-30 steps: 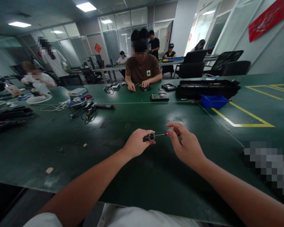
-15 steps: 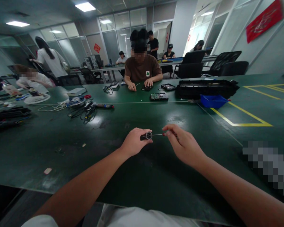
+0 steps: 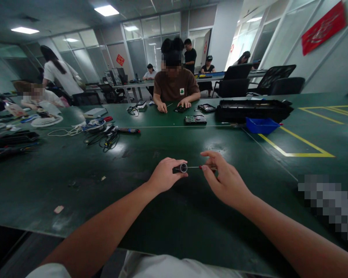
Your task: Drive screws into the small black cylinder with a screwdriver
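Observation:
My left hand is closed around a small dark cylindrical part whose round, silver-rimmed end faces me. Its exact kind I cannot make out. From the right, a screwdriver with a thin metal shaft and a red-ended handle points level at this part, its tip at or against the rim. My right hand grips the screwdriver's handle between thumb and fingers, with the index finger raised and bent over it. Both hands are just above the green table.
Across the table a person in a brown shirt handles a small dark item. Near them lie a hard drive, a long black housing and a blue tray. Tangled cables and a dark tool lie left.
The right index finger has lifted and the fingers have shifted along the screwdriver handle, exposing more of it. The left hand still holds the cylindrical part. The view has tilted slightly.

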### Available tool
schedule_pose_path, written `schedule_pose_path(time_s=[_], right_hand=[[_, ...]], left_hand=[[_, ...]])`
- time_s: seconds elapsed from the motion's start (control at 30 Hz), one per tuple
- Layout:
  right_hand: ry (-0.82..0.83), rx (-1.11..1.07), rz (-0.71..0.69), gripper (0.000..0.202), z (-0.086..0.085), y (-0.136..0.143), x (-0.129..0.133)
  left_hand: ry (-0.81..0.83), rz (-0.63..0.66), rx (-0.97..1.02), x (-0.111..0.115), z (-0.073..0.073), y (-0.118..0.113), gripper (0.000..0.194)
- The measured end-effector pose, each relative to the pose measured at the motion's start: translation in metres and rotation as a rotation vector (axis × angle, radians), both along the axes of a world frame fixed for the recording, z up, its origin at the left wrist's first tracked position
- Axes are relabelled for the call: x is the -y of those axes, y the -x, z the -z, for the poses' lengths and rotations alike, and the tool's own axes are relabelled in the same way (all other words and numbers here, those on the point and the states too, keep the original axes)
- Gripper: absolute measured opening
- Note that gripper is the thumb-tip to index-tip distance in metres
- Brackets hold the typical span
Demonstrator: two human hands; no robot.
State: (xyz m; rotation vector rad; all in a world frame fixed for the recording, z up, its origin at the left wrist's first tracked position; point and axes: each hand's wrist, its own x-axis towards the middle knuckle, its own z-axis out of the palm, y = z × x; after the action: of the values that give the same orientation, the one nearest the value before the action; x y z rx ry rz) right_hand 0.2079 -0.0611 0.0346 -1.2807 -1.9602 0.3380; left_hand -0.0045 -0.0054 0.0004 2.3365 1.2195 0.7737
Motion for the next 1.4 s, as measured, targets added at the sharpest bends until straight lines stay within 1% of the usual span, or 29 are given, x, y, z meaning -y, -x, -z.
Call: schedule_pose_path(time_s=[0.1,0.2,0.43,0.6,0.67,0.8,0.9,0.97,1.0,1.03,1.07,1.1,1.17,1.23,1.3,1.4], right_hand=[[0.017,0.016,0.031,0.027,-0.001,-0.001,-0.001],[0.055,0.052,0.054,0.027,-0.002,-0.001,-0.002],[0.028,0.013,0.001,0.026,-0.001,0.001,0.002],[0.103,0.009,0.036,0.028,-0.003,0.001,0.003],[0.102,-0.028,0.029,0.026,-0.002,0.002,0.002],[0.103,-0.195,0.027,0.018,0.003,0.002,0.0],[0.193,-0.381,0.04,0.021,0.006,0.001,-0.007],[0.272,-0.592,0.062,0.027,0.009,0.0,-0.014],[0.315,-0.752,0.081,0.03,0.01,-0.001,-0.018],[0.394,-0.894,0.09,0.03,0.012,-0.002,-0.022],[0.51,-0.978,0.062,0.029,0.014,-0.003,-0.026],[0.58,-1.031,0.055,0.028,0.016,-0.004,-0.029],[0.541,-1.087,0.082,0.025,0.02,-0.006,-0.033],[0.432,-1.058,0.097,0.025,0.023,-0.006,-0.033],[0.341,-0.955,0.078,0.027,0.024,-0.006,-0.03],[0.263,-0.746,0.059,0.029,0.022,-0.004,-0.024]], left_hand=[[-0.001,0.008,0.009,0.0,0.001,0.0,0.041],[-0.006,0.002,0.008,0.0,0.001,0.0,0.04],[0.012,-0.014,0.004,-0.001,-0.003,0.001,0.04],[0.001,-0.014,0.035,-0.001,0.001,0.001,0.04],[-0.004,-0.014,0.047,-0.001,0.001,0.002,0.04],[-0.021,-0.04,0.044,-0.001,-0.002,0.003,0.038],[-0.034,-0.037,0.04,0.001,-0.005,0.003,0.039],[-0.062,0.021,0.034,0.002,-0.007,0.003,0.04],[-0.08,0.056,0.026,0.002,-0.008,0.002,0.04],[-0.097,0.085,0.018,0.002,-0.008,0.001,0.04],[-0.109,0.102,0.007,0.001,-0.008,0.001,0.04],[-0.112,0.1,-0.002,0.001,-0.008,0.0,0.04],[-0.091,0.064,-0.012,-0.001,-0.005,0.0,0.039],[-0.058,0.03,-0.007,-0.003,-0.003,0.0,0.039],[-0.04,0.011,0.009,-0.003,-0.001,0.001,0.04],[-0.042,0.005,0.032,-0.002,-0.001,0.001,0.041]])
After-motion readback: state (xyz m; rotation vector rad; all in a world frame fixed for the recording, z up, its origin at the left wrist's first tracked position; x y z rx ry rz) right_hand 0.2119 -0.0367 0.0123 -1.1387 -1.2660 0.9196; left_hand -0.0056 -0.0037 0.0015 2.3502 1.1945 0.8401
